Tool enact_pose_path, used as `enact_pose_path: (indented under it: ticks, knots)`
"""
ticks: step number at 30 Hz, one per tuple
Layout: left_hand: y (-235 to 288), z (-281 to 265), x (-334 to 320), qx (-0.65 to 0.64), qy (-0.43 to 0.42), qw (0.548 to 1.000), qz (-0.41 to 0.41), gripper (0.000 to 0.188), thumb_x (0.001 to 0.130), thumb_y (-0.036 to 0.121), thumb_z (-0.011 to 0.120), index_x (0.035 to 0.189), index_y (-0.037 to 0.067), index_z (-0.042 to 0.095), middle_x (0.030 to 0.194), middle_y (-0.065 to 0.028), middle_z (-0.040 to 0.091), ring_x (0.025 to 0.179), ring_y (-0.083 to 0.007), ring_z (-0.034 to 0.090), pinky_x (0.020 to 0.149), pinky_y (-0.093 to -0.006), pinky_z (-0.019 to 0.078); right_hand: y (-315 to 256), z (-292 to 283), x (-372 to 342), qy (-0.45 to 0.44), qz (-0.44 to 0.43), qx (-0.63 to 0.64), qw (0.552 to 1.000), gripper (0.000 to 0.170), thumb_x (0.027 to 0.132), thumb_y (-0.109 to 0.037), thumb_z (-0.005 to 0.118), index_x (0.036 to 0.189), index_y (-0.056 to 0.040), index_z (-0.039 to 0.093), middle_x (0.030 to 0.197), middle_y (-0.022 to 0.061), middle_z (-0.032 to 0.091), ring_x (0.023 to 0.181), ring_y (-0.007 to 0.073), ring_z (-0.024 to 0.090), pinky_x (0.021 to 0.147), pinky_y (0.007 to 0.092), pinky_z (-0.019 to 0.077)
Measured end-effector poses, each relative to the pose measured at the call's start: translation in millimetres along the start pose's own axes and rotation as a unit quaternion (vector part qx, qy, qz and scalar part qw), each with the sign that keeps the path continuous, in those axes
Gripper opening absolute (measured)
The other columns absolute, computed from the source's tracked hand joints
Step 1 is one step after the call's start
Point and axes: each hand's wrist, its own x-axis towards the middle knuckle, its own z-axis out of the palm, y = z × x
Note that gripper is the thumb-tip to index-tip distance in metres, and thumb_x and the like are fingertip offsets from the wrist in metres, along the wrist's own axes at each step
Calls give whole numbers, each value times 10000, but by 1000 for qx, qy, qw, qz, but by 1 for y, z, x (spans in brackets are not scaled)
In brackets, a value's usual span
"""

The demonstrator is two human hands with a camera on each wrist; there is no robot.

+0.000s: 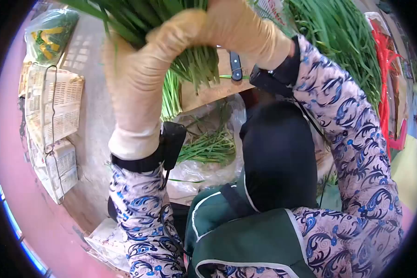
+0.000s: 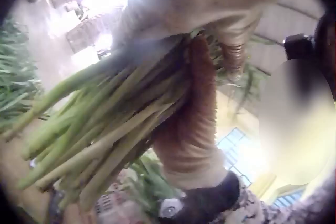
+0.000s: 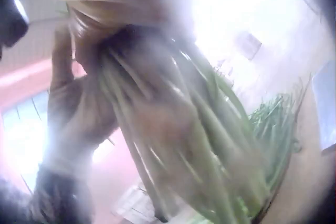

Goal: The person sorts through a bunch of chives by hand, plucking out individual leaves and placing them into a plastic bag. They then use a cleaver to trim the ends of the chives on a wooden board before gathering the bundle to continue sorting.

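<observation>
At eleven to twelve o'clock in the head view, a thick bunch of long, flat green leaves with pale green cut stalks (image 1: 197, 67) hangs above a brown flat board (image 1: 208, 98), lifted between two gloved hands. The left hand, in a wrinkled beige glove (image 1: 155, 58), comes up from the eight o'clock side and curls its fingers round the bunch. The right hand, in a matching beige glove (image 1: 241, 30), reaches in from two o'clock and grips the same bunch close beside the left; its fingertips run out of the head view, but the left wrist view shows gloved fingers (image 2: 201, 71) laid across the stalks. The right wrist view is blurred, so the exact finger positions there cannot be told.

On the board, just past twelve o'clock, lies a knife with a black riveted handle (image 1: 236, 65); its blade cannot be made out. A second bundle of slim, light green stalks (image 1: 171, 95) rests at eleven o'clock, near the board's left edge. At the centre, loose green trimmings (image 1: 211, 148) lie on crumpled clear plastic (image 1: 194, 175). A large heap of long green leaves (image 1: 343, 41) fills two o'clock, with shiny red plastic strips (image 1: 382, 69) beside it. White slatted plastic baskets (image 1: 62, 104) stand at nine o'clock, and a clear bag with green and yellow inside (image 1: 51, 39) sits at ten.
</observation>
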Motion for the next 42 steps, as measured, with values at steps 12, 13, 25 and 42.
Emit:
enact_pose_path:
  ticks: [12, 13, 25, 42]
  knots:
    - [-82, -9, 7, 14, 26, 994, -102, 503, 695, 14, 841, 1133, -1, 595, 1011, -67, 687, 869, -160, 659, 789, -295, 541, 90, 13, -88, -121, 152, 32, 981, 532, 729, -164, 832, 1205, -54, 623, 1163, 96, 666, 979, 232, 652, 876, 399, 527]
    - [-83, -12, 8, 25, 31, 995, -89, 583, 666, -14, 853, 1169, 4, 558, 1030, -67, 679, 893, -169, 658, 793, -298, 544, 94, 16, -86, -125, 135, 10, 983, 565, 718, -178, 837, 1219, -54, 608, 1161, 102, 664, 979, 238, 652, 874, 400, 527]
    - [-100, -26, -8, -291, 281, 902, -151, 371, 894, 277, 654, 1184, 47, 622, 1196, -112, 648, 1099, -236, 601, 992, -412, 464, -9, 5, -13, -336, 188, -320, 866, 962, 583, -341, 888, 1376, -53, 425, 1142, 176, 641, 975, 307, 658, 850, 417, 525]
    - [-100, -83, -11, -338, 268, 892, -133, 465, 814, 314, 691, 1196, 57, 620, 1193, -128, 649, 1042, -308, 630, 957, -494, 499, 19, -1, -86, -254, 265, -170, 915, 956, 675, -170, 756, 1476, -78, 242, 991, 239, 650, 869, 378, 669, 773, 440, 539]
